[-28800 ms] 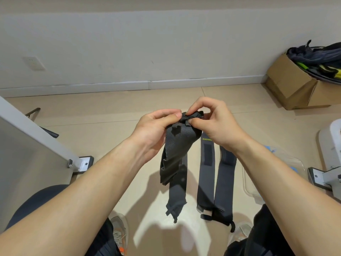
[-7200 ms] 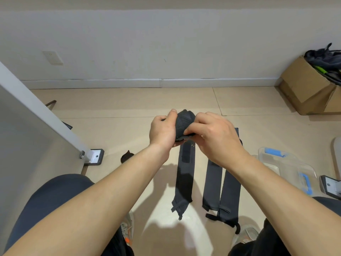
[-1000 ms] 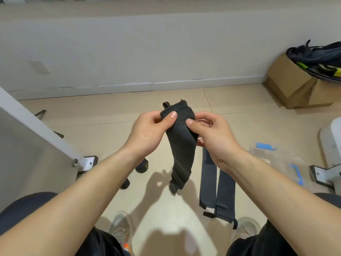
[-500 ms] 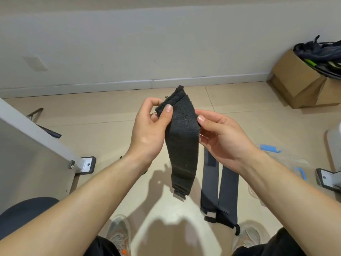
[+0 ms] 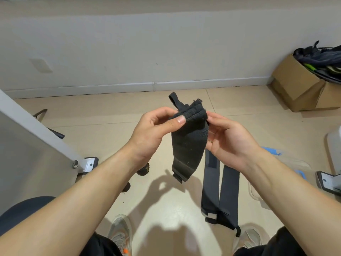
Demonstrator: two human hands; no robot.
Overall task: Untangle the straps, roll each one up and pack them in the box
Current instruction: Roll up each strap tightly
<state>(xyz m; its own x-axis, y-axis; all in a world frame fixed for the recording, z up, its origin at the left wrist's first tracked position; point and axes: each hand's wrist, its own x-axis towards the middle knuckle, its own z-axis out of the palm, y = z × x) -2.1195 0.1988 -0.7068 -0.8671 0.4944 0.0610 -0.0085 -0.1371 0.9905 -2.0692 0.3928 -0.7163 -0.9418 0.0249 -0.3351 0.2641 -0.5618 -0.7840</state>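
A black fabric strap [image 5: 188, 143] hangs in front of me, its top end bunched and a small loop sticking up. My left hand [image 5: 155, 132] pinches the top left corner between thumb and fingers. My right hand [image 5: 230, 139] holds the right edge, palm towards me. Two grey straps [image 5: 219, 189] lie flat side by side on the floor below my right hand. Two rolled dark straps [image 5: 143, 169] lie on the floor under my left forearm, partly hidden. A clear plastic box [image 5: 287, 174] with blue clips sits on the floor at right, partly behind my right arm.
A grey panel on white metal feet [image 5: 86, 164] stands at left. A cardboard box [image 5: 302, 85] stuffed with dark gear sits by the wall at far right. A white stand [image 5: 330, 180] is at the right edge. My shoes [image 5: 120, 235] show at the bottom.
The strap's top end has been gathered and turned; its loop now sticks up. My left thumb pinches lower on the top edge and the hanging tail is shorter. Two rolled straps lie on the floor.
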